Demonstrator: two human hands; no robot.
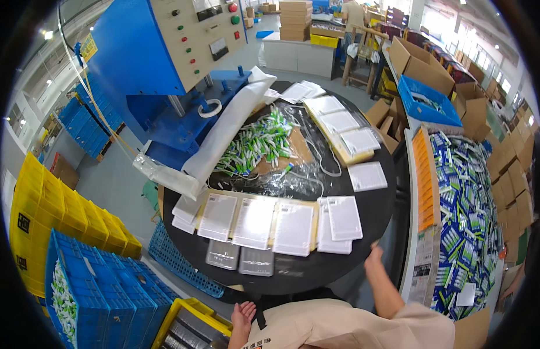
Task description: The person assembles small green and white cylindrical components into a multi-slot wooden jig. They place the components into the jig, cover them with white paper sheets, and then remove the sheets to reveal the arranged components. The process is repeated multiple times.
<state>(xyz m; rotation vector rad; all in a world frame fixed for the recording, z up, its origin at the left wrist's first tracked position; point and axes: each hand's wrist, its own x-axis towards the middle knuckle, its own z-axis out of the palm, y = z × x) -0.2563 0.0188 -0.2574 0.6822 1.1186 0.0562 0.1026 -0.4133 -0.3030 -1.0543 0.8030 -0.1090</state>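
My left grip [243, 316] is uncurled, empty; my right grip [373, 255], I can't tell. Brushing the lower-centre clear plastic tray [256, 263] could knock it off the worktop [322, 270].

Stacked yellow crates [66, 210] stand along the left edge, with blue crates [120, 294] at lower left. Brown cartons [295, 22] are piled at top centre; right of them, a wooden chair [370, 31] stands near a person [354, 13].
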